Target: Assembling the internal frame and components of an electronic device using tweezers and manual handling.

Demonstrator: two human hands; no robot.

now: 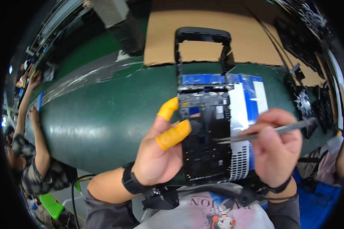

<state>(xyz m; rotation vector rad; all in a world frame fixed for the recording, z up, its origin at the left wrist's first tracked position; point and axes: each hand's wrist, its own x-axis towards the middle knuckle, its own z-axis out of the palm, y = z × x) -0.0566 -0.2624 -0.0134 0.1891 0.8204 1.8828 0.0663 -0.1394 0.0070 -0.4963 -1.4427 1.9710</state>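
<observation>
The left hand [158, 154] gripped the left edge of a black frame [206, 152] above the green table [103, 118], some fingers hidden behind it. The right hand [277, 152] pinched tweezers [288, 127]; blur obscured whether their tips touched the frame. Printed lettering [201, 203] on the shirt [168, 219] was partly covered.

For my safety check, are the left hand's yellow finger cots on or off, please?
On: both yellow finger cots cover digits of the left hand.
</observation>
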